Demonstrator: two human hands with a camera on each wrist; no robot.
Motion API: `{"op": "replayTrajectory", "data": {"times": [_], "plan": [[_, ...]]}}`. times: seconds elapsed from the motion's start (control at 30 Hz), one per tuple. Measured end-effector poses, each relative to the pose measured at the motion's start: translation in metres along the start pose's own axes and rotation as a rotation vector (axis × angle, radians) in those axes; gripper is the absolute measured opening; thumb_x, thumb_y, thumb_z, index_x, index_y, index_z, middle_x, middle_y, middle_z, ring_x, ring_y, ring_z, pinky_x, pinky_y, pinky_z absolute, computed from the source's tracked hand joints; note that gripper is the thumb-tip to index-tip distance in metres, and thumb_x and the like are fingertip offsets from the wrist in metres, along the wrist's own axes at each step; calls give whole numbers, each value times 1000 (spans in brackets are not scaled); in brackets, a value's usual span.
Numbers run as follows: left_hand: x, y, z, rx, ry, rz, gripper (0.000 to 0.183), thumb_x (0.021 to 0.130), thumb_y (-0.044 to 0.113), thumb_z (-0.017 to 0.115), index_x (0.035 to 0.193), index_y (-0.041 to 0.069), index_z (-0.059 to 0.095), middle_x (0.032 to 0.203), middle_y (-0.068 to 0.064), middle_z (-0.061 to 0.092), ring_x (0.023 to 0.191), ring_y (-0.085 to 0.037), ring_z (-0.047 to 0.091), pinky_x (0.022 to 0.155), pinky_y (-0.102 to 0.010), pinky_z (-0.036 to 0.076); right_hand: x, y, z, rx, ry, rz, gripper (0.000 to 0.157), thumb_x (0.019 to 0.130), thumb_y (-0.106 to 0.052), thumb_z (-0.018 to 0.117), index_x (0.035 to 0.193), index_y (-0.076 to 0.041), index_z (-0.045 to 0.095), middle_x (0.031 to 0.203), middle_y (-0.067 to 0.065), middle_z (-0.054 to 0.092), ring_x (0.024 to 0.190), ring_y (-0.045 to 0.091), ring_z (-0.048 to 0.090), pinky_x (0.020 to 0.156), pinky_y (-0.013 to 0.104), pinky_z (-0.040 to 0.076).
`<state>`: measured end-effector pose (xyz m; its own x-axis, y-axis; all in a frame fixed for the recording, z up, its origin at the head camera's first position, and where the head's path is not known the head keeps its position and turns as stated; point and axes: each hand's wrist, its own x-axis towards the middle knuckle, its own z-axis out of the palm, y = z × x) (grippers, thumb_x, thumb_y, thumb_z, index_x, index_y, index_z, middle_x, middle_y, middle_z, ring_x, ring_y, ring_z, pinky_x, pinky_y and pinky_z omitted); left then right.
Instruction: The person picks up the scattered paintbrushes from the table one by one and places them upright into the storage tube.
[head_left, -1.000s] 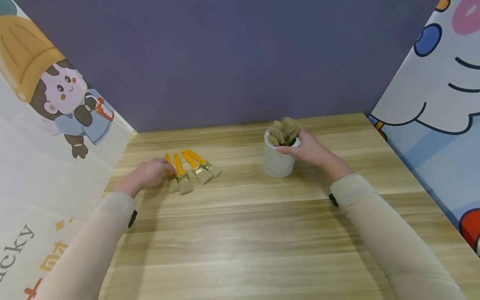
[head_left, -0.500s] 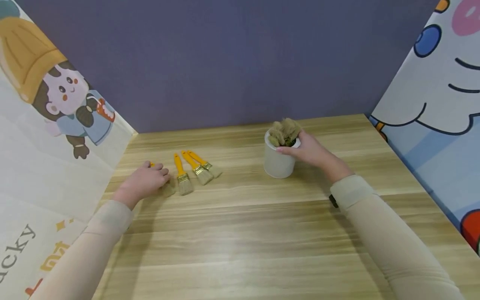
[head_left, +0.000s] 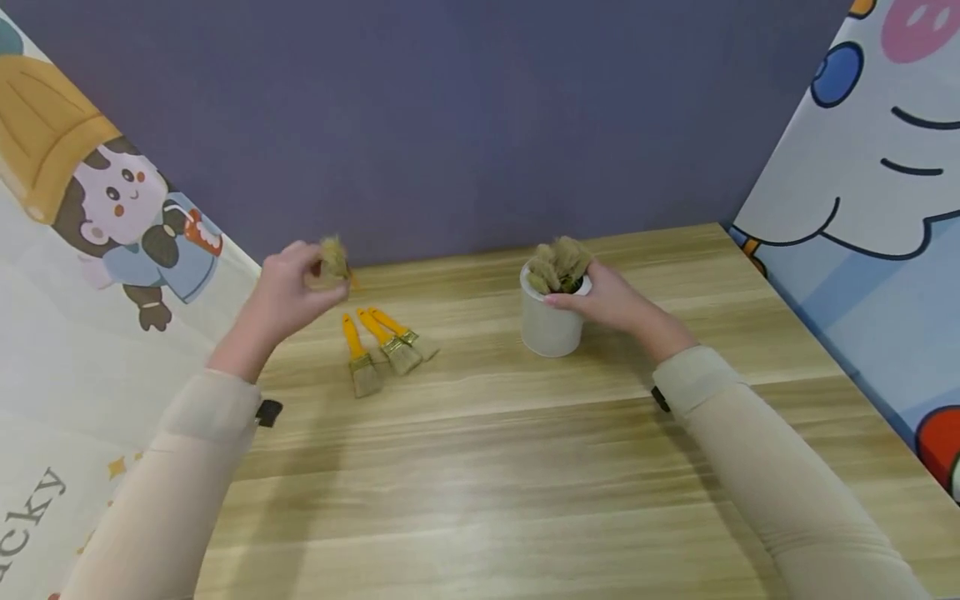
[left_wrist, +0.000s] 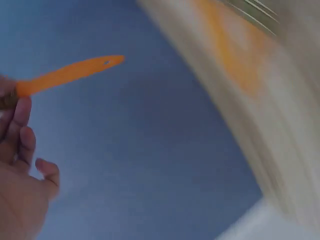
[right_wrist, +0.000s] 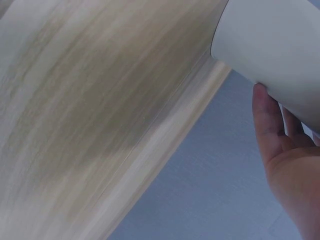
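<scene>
Left fingers (left_wrist: 23, 111) pinch a brush (left_wrist: 67, 76), bristles (head_left: 334, 254) in head view only.

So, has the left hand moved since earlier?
Yes, in the head view the left hand has moved up toward the purple wall, relative to the three brushes on the table.

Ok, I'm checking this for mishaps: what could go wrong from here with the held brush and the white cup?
The left hand pinches the brush near its bristle end, leaving the handle unsupported, so it might slip. Bristles crowd the white cup, so another brush could snag. The right hand holds the cup; a jerk might tip it.
</scene>
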<state>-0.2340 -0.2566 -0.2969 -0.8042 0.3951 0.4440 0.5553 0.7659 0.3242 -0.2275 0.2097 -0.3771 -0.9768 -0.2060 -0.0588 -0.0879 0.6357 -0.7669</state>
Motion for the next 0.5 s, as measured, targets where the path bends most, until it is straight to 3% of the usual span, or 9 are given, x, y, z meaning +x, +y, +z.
{"op": "replayTrajectory", "data": {"times": [0.07,0.13,0.23,0.37,0.5], "plan": [[16,25,1,-192,92,-135,16,92,15,80,104,6,75,87,-2,63,73,-18,45,66,-27,37,0,0,0,0,4,-2,108,94,-55,78,172,-15,15,169,25,36,156,46,38,126,64,31],[32,50,5,-369,179,-185,22,92,17,82,111,8,79,86,6,66,71,-14,48,62,-22,36,1,-1,0,-3,7,-2,108,94,-54,77,172,-15,15,169,26,37,156,46,38,127,64,32],[53,86,14,-550,210,-191,27,93,18,82,117,9,79,85,14,67,73,-13,51,58,-22,37,1,0,-1,-5,17,-4,106,94,-53,77,172,-16,16,168,26,38,155,45,39,127,63,32],[74,125,32,-606,209,-131,23,95,19,79,116,10,80,88,4,72,76,-13,55,59,-23,39,1,-1,-2,-10,39,-13,104,95,-49,78,172,-15,17,166,28,40,154,46,41,127,63,32],[85,152,52,-618,206,-86,20,97,21,77,114,10,80,96,-4,77,78,-13,59,62,-25,41,0,-2,0,-16,36,-21,103,95,-49,79,172,-15,19,165,28,42,153,47,41,127,63,31]]}}
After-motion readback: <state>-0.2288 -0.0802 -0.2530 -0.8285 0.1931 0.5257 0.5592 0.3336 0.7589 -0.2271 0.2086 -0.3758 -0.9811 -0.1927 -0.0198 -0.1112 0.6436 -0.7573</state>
